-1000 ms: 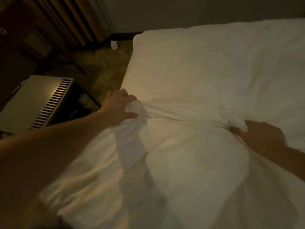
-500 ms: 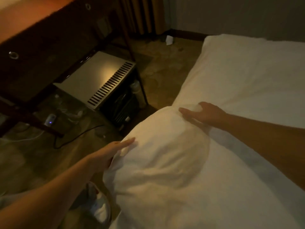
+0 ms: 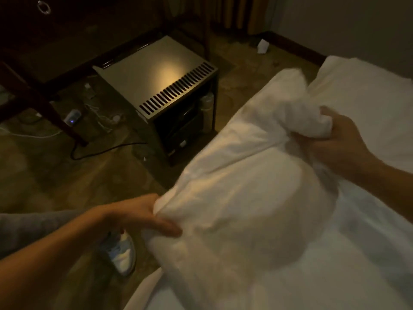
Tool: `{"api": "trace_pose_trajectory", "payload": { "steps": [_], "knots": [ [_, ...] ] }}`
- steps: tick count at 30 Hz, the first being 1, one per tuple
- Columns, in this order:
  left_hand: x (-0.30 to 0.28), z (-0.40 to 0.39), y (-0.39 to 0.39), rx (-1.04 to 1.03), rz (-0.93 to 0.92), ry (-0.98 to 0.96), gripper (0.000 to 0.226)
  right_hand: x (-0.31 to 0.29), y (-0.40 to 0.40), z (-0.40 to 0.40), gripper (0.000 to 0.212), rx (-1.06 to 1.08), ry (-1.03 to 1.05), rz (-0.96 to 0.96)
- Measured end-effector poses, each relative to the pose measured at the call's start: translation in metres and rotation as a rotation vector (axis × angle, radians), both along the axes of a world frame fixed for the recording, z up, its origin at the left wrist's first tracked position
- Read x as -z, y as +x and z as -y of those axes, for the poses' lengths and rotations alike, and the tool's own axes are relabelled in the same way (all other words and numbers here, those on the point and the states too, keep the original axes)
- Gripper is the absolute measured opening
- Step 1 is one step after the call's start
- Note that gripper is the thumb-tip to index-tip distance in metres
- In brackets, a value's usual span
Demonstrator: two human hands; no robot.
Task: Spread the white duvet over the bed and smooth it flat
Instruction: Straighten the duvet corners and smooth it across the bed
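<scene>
The duvet (image 3: 245, 198) is soft, puffy and light for its bulk; it folds and balloons rather than holding any shape, so expect it to sag wherever you are not holding it. Right now it is bunched in a rounded heap at the near left side of the bed (image 3: 368, 97), hanging a little over the edge toward the floor (image 3: 55, 175). Your left hand (image 3: 138, 213) grips the heap's lower left fold, thumb on top and fingers tucked under the cloth. Your right hand (image 3: 335, 139) is clenched round a crumpled wad at the far end. Those wads give a firm hold but no control of the edges; you would likely do better taking the hem or corners, hands well apart, so the cloth can open flat. Just beside the bed stands a slotted metal cabinet (image 3: 161, 86); a shoe (image 3: 120, 253) sits under your left arm.
</scene>
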State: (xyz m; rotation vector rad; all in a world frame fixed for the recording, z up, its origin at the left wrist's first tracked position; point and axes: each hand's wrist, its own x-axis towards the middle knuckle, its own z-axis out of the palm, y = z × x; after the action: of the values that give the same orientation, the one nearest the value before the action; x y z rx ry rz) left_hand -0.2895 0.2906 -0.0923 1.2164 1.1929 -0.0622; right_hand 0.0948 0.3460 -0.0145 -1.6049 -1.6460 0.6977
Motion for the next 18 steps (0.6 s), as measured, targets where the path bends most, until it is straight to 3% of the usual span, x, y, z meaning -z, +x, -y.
{"api": "trace_pose_trajectory", "payload": {
  "steps": [1, 2, 3, 5, 6, 7, 8, 10, 12, 16, 18],
  "knots": [
    [-0.002, 0.003, -0.007, -0.119, 0.031, 0.017, 0.067, 0.006, 0.000, 0.002, 0.039, 0.002, 0.071, 0.042],
    [-0.004, 0.010, -0.013, -0.215, 0.040, 0.024, 0.066, 0.015, 0.004, 0.001, 0.047, 0.028, 0.008, 0.030],
    [-0.003, 0.018, -0.019, -0.263, 0.016, 0.044, 0.069, 0.024, 0.009, -0.001, 0.060, 0.077, -0.190, -0.037],
    [0.005, 0.039, -0.026, -0.284, -0.111, 0.084, 0.081, 0.037, 0.010, 0.008, 0.081, 0.103, -0.813, 0.010],
    [0.008, 0.050, -0.026, -0.308, -0.145, 0.085, 0.084, 0.045, 0.013, 0.013, 0.083, 0.065, -1.010, 0.055],
    [0.011, 0.058, -0.026, -0.344, -0.147, 0.096, 0.085, 0.049, 0.013, 0.014, 0.082, 0.062, -1.037, 0.041],
    [0.012, 0.063, -0.026, -0.410, -0.136, 0.132, 0.084, 0.049, 0.011, 0.015, 0.078, 0.073, -0.955, -0.038],
    [0.011, 0.070, -0.027, -0.596, -0.084, 0.197, 0.065, 0.050, 0.008, 0.010, 0.056, 0.115, -0.520, -0.148],
    [0.010, 0.080, -0.026, -0.725, -0.035, 0.136, 0.040, 0.056, 0.004, 0.010, 0.037, 0.141, -0.271, -0.067],
    [0.037, 0.101, -0.020, -0.601, -0.236, 0.147, 0.080, 0.118, 0.001, 0.029, 0.040, 0.156, -0.528, 0.378],
    [0.051, 0.096, -0.015, -0.619, -0.311, 0.126, 0.080, 0.127, -0.014, 0.032, 0.043, 0.194, -0.485, 0.639]
  ]
}}
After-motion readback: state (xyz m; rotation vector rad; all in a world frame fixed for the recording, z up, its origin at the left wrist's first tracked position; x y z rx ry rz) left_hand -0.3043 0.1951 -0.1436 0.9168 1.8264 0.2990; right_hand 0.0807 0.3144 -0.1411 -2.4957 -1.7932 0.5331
